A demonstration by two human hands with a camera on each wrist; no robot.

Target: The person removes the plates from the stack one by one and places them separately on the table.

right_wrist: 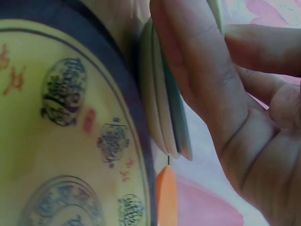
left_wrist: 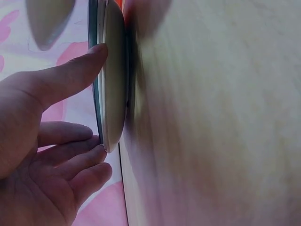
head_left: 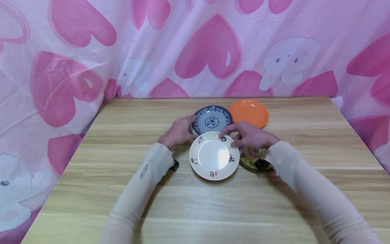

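Observation:
A white plate [head_left: 214,173] with small black and red characters round its rim is held by my right hand [head_left: 248,135] at its upper right edge, above the near side of a plate stack. That stack, topped by a blue-patterned plate [head_left: 212,118], has my left hand [head_left: 179,130] at its left side. Thumb and fingertips touch the stack's rim [left_wrist: 114,94] in the left wrist view. Below my right wrist lies a yellow plate [right_wrist: 61,155] with a dark rim and blue and red designs, partly hidden in the head view.
An orange plate [head_left: 250,113] sits behind the stack, to its right. All the plates are on a wooden table [head_left: 189,210]. A pink curtain [head_left: 207,47] with hearts hangs along the table's back and sides.

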